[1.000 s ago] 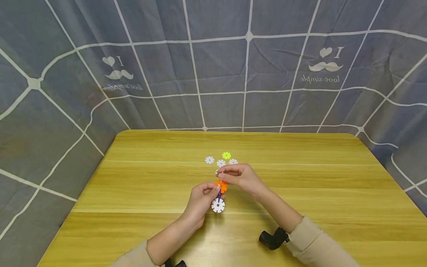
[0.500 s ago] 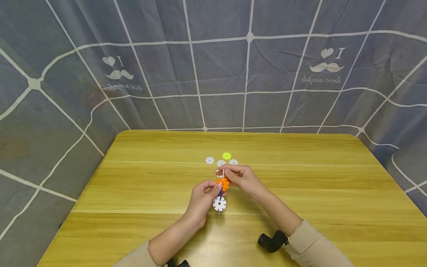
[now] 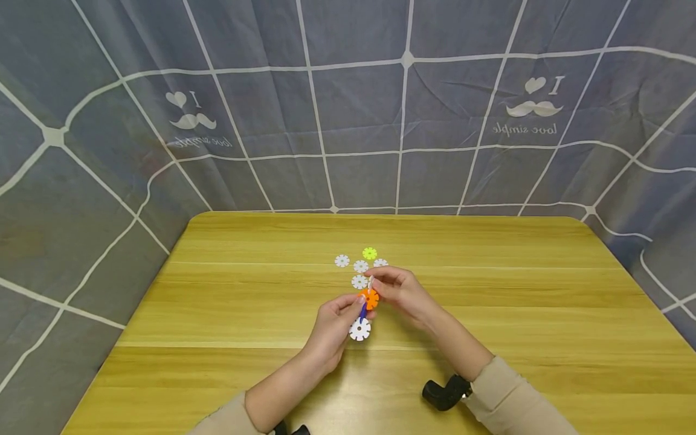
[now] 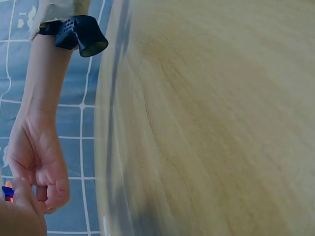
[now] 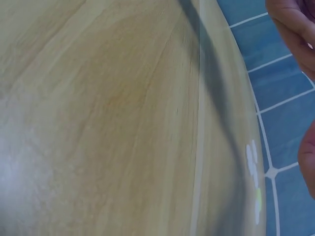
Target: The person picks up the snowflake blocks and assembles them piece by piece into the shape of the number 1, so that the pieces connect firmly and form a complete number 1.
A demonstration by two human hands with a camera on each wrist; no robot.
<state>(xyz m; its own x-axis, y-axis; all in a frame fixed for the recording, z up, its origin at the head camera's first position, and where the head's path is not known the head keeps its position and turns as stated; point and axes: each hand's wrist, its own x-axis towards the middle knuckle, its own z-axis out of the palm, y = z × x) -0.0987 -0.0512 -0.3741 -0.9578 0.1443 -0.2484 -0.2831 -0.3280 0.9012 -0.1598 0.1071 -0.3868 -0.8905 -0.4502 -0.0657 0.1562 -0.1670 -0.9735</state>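
In the head view my left hand (image 3: 326, 329) pinches a small chain of notched plastic discs between thumb and fingers. The chain has an orange disc (image 3: 373, 299) at the top, a blue disc (image 3: 363, 312) seen nearly edge-on, and a white disc (image 3: 359, 330) facing up at the lower end. My right hand (image 3: 403, 291) pinches another white disc (image 3: 371, 282), turned edge-on, right at the orange disc's upper rim. A bit of the blue disc (image 4: 7, 191) shows beside the left thumb in the left wrist view.
Beyond the hands, several white discs (image 3: 342, 261) and one yellow-green disc (image 3: 370, 253) lie flat on the wooden table (image 3: 244, 290). A grey checked curtain (image 3: 359, 109) hangs behind the table. A black wrist device (image 3: 443, 394) sits by the right sleeve.
Both hands and the disc chain have shifted slightly right and away from me. A white disc on the table, earlier partly covered by the right fingers, now shows fully.
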